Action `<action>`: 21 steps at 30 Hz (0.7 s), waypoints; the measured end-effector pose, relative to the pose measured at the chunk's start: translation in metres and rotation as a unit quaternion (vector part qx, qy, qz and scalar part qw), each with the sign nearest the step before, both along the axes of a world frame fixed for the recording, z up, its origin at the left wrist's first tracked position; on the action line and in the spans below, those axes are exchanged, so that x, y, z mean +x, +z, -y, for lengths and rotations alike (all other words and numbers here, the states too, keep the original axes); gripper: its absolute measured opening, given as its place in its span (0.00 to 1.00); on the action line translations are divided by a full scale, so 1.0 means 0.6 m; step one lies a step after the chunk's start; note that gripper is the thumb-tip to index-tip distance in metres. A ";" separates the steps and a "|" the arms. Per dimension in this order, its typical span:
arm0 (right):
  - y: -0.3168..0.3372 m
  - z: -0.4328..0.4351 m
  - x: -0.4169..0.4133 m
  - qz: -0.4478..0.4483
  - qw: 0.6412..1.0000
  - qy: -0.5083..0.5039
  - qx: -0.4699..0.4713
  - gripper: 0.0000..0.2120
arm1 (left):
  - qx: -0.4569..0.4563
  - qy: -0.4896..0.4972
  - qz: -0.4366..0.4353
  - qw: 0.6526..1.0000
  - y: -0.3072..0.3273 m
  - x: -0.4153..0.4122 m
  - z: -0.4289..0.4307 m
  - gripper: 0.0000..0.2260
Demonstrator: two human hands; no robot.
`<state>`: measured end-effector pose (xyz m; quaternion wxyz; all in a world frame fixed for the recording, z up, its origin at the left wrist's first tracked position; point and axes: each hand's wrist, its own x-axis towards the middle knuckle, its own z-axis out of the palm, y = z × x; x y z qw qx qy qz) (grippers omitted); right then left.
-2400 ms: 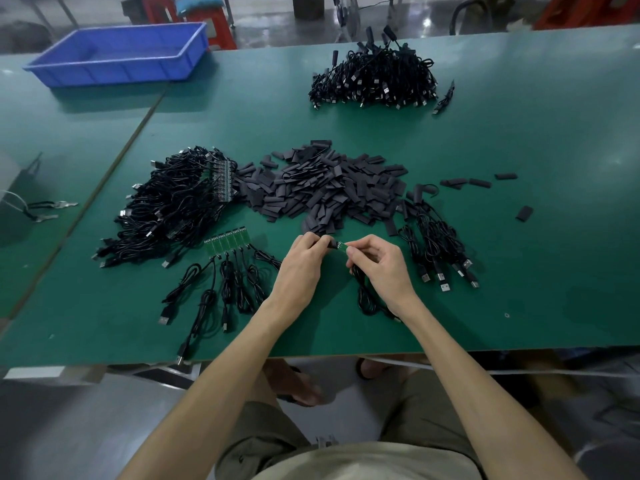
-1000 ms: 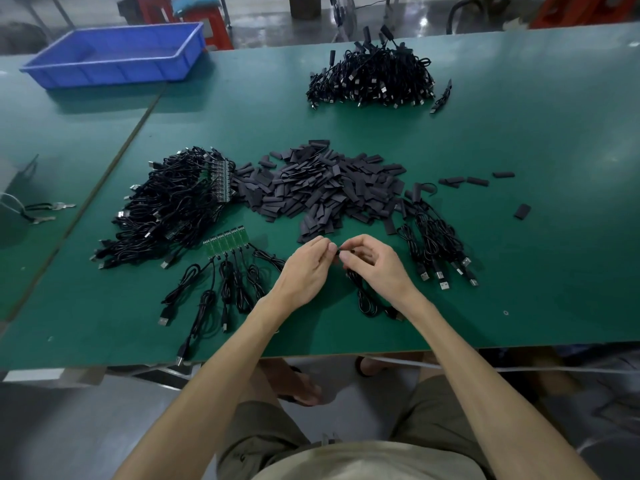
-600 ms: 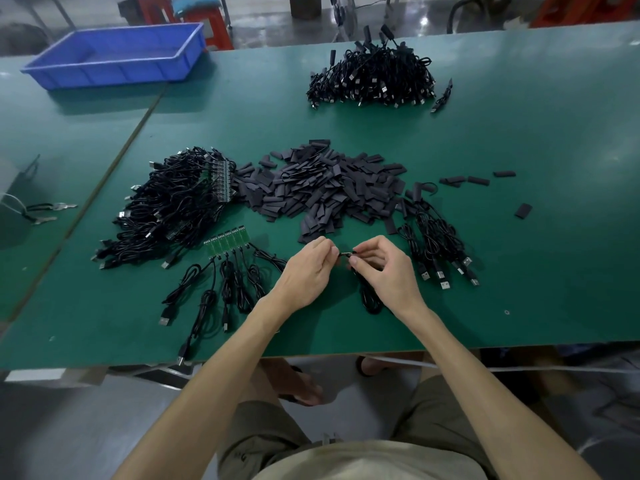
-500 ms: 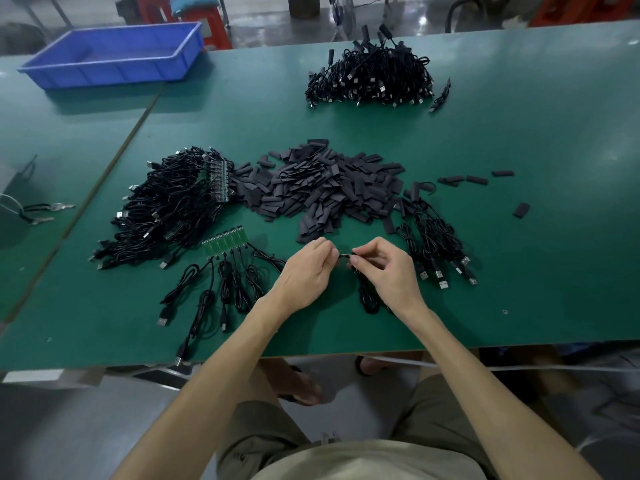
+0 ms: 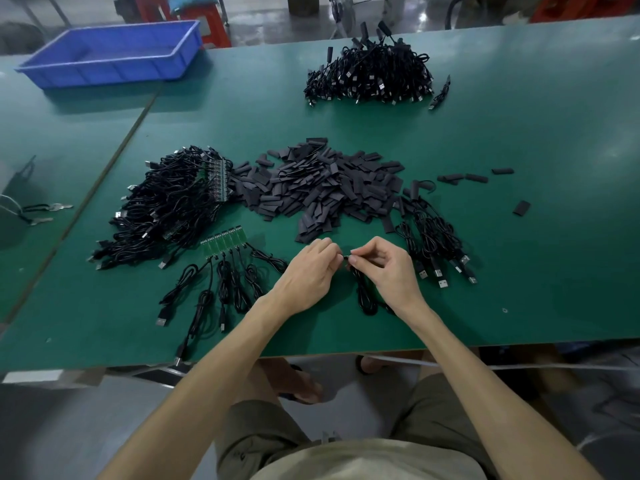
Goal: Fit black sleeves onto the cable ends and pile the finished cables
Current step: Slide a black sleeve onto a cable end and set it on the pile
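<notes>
The fingers [image 5: 331, 255] of the left hand [image 5: 306, 273] are curled together and pinched on a black sleeve [image 5: 344, 259]. Only a small dark bit of it is seen in the gap between the hands. The fingertips [image 5: 356, 260] of the right hand [image 5: 389, 268] are closed on the end of the cable [image 5: 363, 294], whose thin cord droops in loops onto the bench [image 5: 519, 271] beneath the right wrist. How far the sleeve has been pushed on cannot be told, as the joint is hidden by the fingers.

The sleeve is judged to be light, soft and easily flattened, so it is best held gently by its edges so that its mouth is kept open. The cable is judged to be limp and nearly weightless. It should be taken just behind its rigid end, since the cord itself would buckle under a push.

Just beyond the hands a heap of loose sleeves [image 5: 322, 188] is spread. To its left a tangled heap of cables [image 5: 166, 209] is seen, and nearer, a row of cables with green boards [image 5: 225, 242] is laid out. Just beside the right hand a small pile [image 5: 436, 244] is gathered, and a larger pile [image 5: 370, 77] lies at the far side.
</notes>
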<state>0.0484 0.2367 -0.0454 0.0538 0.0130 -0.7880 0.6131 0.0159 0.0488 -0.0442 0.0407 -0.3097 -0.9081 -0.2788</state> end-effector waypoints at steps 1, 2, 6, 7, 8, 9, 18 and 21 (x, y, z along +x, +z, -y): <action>0.000 0.000 0.000 0.001 1.000 0.003 0.001 0.04 | 0.010 0.005 0.005 1.000 -0.001 -0.001 0.000 0.14; 0.000 0.000 0.000 0.001 1.000 0.005 0.002 0.04 | 0.021 0.011 0.010 1.000 -0.002 -0.002 0.001 0.15; 0.000 0.000 0.000 0.004 1.000 0.005 0.001 0.05 | 0.025 0.016 0.010 0.999 -0.009 -0.008 0.002 0.10; 0.000 -0.001 0.000 0.005 1.000 0.004 0.000 0.05 | 0.016 0.013 0.004 1.000 -0.010 -0.010 0.002 0.09; 0.000 -0.001 0.000 0.006 1.000 0.003 -0.001 0.05 | 0.006 0.010 -0.003 1.000 -0.012 -0.011 0.002 0.08; 0.000 -0.001 -0.001 0.006 1.000 0.002 -0.003 0.05 | -0.003 0.007 -0.010 1.000 -0.012 -0.012 0.001 0.08; -0.002 0.001 -0.001 0.012 1.000 0.008 -0.013 0.05 | -0.015 -0.003 -0.022 1.000 -0.012 -0.011 0.001 0.07; -0.002 0.001 -0.003 0.009 1.000 0.013 -0.005 0.05 | -0.019 -0.008 -0.023 1.000 -0.012 -0.010 0.002 0.07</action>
